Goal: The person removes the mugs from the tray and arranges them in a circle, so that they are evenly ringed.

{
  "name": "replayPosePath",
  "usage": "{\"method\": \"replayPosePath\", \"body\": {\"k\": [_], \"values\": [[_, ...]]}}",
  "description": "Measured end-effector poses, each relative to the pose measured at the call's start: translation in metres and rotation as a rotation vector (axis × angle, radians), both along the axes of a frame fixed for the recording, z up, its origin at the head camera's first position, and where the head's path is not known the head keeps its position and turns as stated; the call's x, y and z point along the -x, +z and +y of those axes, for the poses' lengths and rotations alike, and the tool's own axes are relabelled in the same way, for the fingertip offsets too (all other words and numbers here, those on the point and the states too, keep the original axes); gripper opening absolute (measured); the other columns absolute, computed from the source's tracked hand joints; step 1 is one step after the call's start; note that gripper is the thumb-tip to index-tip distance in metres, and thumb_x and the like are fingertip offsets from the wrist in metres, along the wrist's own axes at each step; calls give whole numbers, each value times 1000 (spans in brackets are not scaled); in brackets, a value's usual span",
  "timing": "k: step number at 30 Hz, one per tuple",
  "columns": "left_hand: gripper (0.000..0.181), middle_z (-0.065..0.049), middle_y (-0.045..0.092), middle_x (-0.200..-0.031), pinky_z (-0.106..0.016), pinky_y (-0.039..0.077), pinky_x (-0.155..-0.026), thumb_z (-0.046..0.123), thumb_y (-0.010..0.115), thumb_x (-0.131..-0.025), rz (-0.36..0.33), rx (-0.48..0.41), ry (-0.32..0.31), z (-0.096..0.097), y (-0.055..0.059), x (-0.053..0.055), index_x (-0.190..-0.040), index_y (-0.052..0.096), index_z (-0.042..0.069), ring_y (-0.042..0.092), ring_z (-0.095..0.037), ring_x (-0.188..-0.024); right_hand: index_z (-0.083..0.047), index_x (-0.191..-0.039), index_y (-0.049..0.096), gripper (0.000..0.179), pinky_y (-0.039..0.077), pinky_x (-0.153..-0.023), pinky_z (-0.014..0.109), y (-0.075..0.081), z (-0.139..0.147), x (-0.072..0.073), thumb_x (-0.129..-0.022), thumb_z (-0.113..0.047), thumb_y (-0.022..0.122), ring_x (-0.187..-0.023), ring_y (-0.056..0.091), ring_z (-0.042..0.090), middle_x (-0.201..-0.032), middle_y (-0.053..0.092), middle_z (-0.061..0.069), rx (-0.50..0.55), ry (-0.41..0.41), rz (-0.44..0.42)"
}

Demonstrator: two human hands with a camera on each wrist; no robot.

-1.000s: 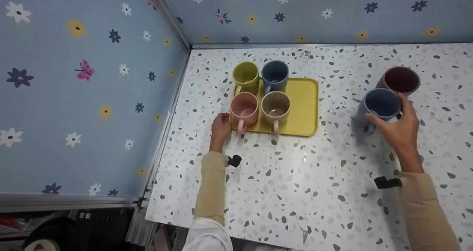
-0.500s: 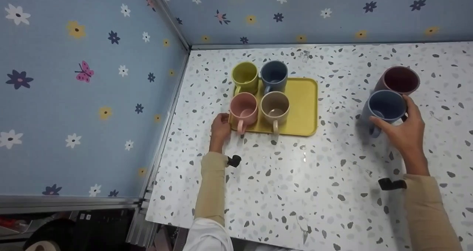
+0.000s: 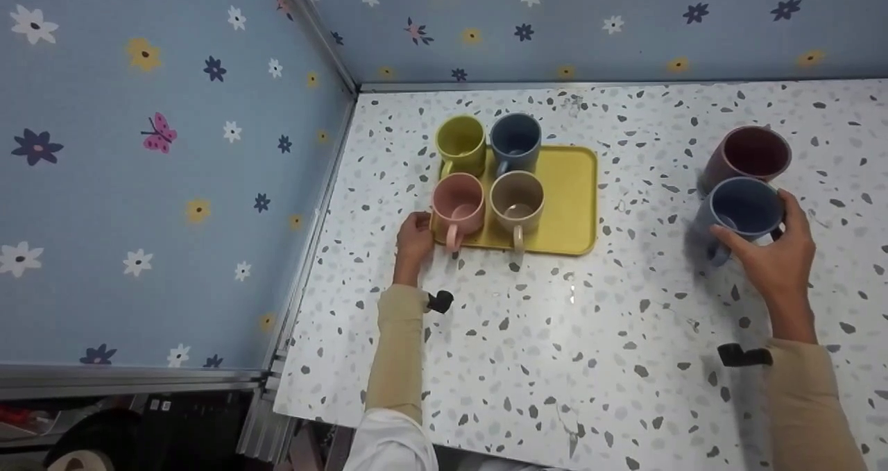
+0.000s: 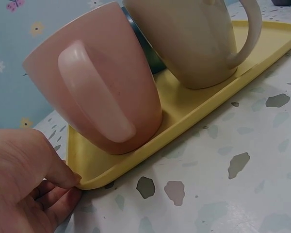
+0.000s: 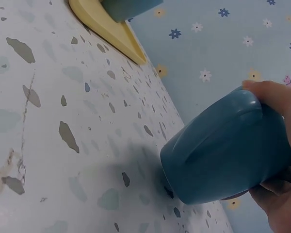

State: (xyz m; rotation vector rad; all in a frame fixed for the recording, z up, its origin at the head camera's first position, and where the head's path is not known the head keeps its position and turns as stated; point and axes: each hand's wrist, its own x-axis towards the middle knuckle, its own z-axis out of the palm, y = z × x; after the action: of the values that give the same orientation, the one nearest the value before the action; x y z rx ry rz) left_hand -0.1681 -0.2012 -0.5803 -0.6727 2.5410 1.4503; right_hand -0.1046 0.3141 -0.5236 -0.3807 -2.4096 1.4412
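My right hand (image 3: 784, 266) grips a blue mug (image 5: 218, 145) by its side, thumb near the rim and fingers around the far side; its handle faces away from the palm. Just behind it stands a maroon mug (image 3: 718, 162), partly overlapped by the blue one in the head view. At the left, my left hand (image 3: 415, 241) pinches the near-left corner of a yellow tray (image 3: 574, 200), thumb on the rim. On the tray stand a pink mug (image 4: 99, 82), a beige mug (image 3: 517, 204), a yellow-green mug (image 3: 463, 145) and a second blue mug (image 3: 517, 141).
The right part of the tray is bare. Speckled tabletop (image 3: 527, 346) stretches between the tray and the right hand. Flowered panels (image 3: 208, 180) border the table at the left and the back.
My right hand has shifted right and toward the table's front with the blue mug, baring more of the maroon mug. The left hand and the tray have stayed put.
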Motion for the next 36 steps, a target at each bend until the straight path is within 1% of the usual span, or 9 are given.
{"method": "replayPosePath", "body": {"k": [7,11,14,18,21,26,29,36], "values": [[33,-8,60,-109,-29,42,-89,2,44,-84,18,-7,0,0,0,0,-114,57,6,54,-18,-101,-23,-136,40,85,29,-106,29,-5,9,-2,-63,-19,84,-125,38,9,-135,44,0,0,-28,-31],[35,-8,59,-109,-30,42,-89,-1,42,-83,23,1,-1,0,0,0,-115,56,6,54,-18,-100,-22,-135,40,84,29,-106,28,-8,13,-1,-64,-20,84,-124,39,9,-134,44,1,-14,-36,-22],[35,-7,59,-108,-30,42,-89,0,42,-83,7,21,-3,0,-1,1,-115,56,7,53,-17,-99,-22,-136,40,84,29,-106,28,-10,16,-1,-64,-21,84,-124,39,10,-134,44,2,-23,-37,-15],[33,-6,60,-106,-30,41,-89,2,43,-84,-4,40,-4,1,-2,1,-113,57,8,54,-17,-98,-23,-138,36,87,26,-107,28,-10,20,-2,-65,-21,83,-126,36,8,-137,40,2,-23,-36,-30],[33,-7,60,-106,-30,41,-90,1,44,-84,-1,35,-2,1,-1,2,-113,57,7,54,-18,-99,-23,-139,36,88,27,-107,28,-10,23,-1,-65,-20,83,-126,35,8,-138,39,2,-18,-38,-43],[33,-5,59,-109,-31,41,-91,2,44,-85,-36,25,2,1,1,3,-115,56,10,53,-16,-102,-25,-140,33,88,25,-108,32,-9,28,-1,-67,-22,81,-129,31,7,-141,36,-1,3,-51,-98],[33,-4,58,-110,-30,41,-92,3,45,-85,-46,23,0,1,1,3,-115,56,10,53,-16,-103,-25,-141,31,88,23,-109,33,-9,32,0,-68,-22,81,-131,29,6,-143,34,-1,18,-50,-109],[35,-6,58,-110,-30,41,-91,1,44,-85,-20,8,-3,0,-2,1,-117,55,8,53,-17,-102,-25,-143,27,90,20,-110,29,-11,35,-1,-70,-27,79,-133,26,6,-146,30,-3,-36,-65,-131]]}}
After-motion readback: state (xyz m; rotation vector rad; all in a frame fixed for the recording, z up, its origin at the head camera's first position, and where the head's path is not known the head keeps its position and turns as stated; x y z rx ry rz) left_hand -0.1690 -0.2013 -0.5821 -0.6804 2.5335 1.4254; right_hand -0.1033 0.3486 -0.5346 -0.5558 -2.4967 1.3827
